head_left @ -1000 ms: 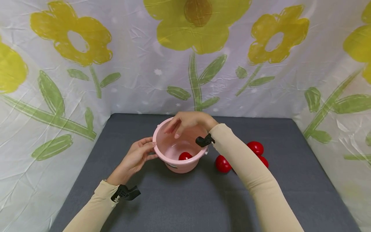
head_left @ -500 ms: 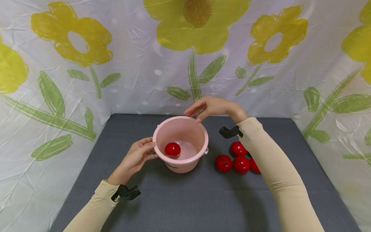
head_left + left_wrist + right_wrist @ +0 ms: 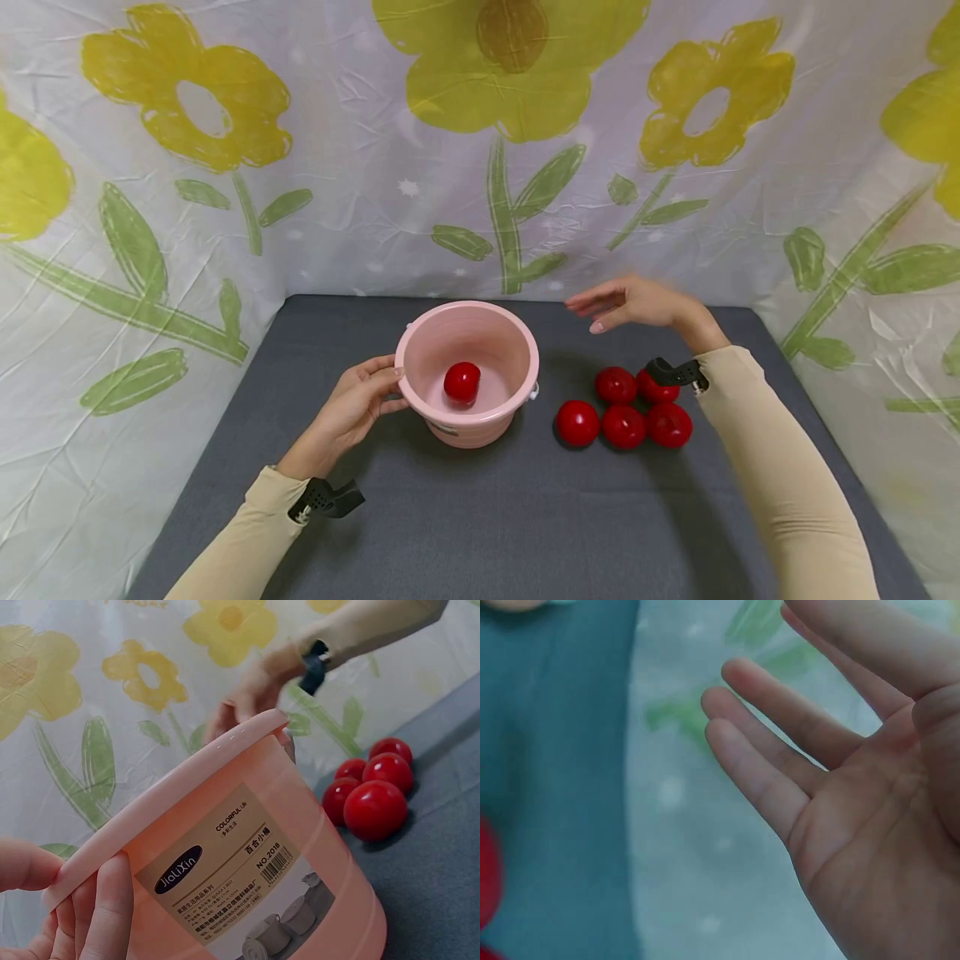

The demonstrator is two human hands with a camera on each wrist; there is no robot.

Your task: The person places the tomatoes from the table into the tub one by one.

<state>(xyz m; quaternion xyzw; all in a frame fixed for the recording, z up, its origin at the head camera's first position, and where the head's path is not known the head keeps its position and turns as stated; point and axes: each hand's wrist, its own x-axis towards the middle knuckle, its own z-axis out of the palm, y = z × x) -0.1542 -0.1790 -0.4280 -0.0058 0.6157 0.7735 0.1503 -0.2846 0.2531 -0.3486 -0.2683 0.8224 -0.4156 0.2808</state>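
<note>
A pink plastic bucket stands upright at the middle of the table, a printed label on its side. One glossy red round thing, like a tomato or a ball, lies on its bottom. My left hand pinches the bucket's rim at the left, thumb on top and fingers below. In the air to the right of the bucket is my right hand, its fingers spread and nothing in them, as the right wrist view shows. Several more red round things lie grouped on the table below it.
Dark grey cloth covers the table. Behind it and along both sides hangs a white curtain with yellow flowers. A small white handle joint sticks out on the bucket's right side.
My right hand has moved from over the bucket's mouth to the right, above the red group. The red thing in the bucket has rolled about. My left hand stays at the rim.
</note>
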